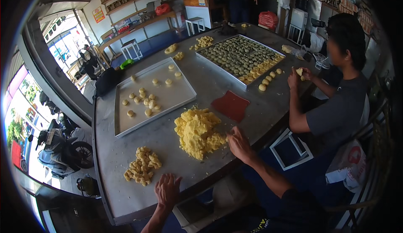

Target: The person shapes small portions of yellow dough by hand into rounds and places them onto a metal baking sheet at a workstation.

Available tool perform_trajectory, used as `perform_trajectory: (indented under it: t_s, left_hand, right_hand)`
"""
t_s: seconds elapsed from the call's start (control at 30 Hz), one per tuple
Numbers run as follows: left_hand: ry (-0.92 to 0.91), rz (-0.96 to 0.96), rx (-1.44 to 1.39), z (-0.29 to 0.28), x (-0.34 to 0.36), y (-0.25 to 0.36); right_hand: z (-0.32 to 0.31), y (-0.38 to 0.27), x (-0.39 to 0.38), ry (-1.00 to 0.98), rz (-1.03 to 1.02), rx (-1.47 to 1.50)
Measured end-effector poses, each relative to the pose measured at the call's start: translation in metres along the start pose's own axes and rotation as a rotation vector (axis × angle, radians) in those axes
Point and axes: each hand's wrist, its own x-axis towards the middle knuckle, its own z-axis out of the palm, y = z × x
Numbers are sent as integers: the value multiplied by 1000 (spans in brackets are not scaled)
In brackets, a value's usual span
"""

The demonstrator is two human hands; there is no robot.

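A crumbly yellow mound of dough or filling [198,133] rises from the metal tabletop in front of me. At its right edge is my right hand [240,144], fingers curled together at the mound's side; what they hold, if anything, is hidden. My left hand [167,189] rests palm down near the table's front edge, fingers stretched out and holding nothing. Just beyond it lies a heap of small tan dough pieces [143,166], apart from the fingers. Past the mound a flat reddish-brown sheet [231,106] lies on the table.
A tray [126,126] with several scattered dough balls stands at the left. Farther back, a fuller tray [218,68] holds rows of dark and yellow pieces, with dough balls [265,82] beside it. A seated co-worker [336,107] handles dough at the right, near a white stool [289,149].
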Motion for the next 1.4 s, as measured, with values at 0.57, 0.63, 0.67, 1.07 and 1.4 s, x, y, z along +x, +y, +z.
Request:
perform_trajectory:
  t_s: [0.57,0.63,0.67,1.07,1.4]
  left_hand:
    - [166,176,19,48,70,-26]
    - [235,139,73,48,72,-24]
    - [272,115,91,49,69,-24]
    - [91,-54,80,29,0,2]
    - [292,-463,-875,22,12,25]
  right_hand:
    - [2,-6,-8,123,-119,160]
    - [-6,-7,-3,0,-124,30]
    - [-7,-3,-4,37,-101,31]
    - [6,-10,-46,157,-110,34]
    - [-17,-39,-31,170,-60,483]
